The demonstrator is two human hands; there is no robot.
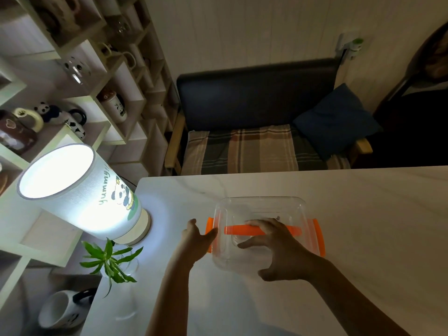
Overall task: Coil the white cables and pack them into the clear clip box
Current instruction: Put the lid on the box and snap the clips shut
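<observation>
Both splayed hands, left hand (196, 236) and right hand (274, 248), touch the orange-clipped clear clip box (261, 209), gripping nothing.

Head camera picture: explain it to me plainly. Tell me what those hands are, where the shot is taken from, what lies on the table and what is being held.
There is no machine here. A person wears one wide-angle camera on the head, looking forward and down, so the two arms reaching in from the bottom are their own. On the white table stands a clear clip box with orange clips. The left hand rests against its left side at an orange clip. The right hand is spread over the top, fingers open, not closed on anything. At the table's left edge stand a lit lamp with a panda picture and a small green plant in glass. No white cables show. Behind are shelves of mugs and a bench with a plaid cushion.
</observation>
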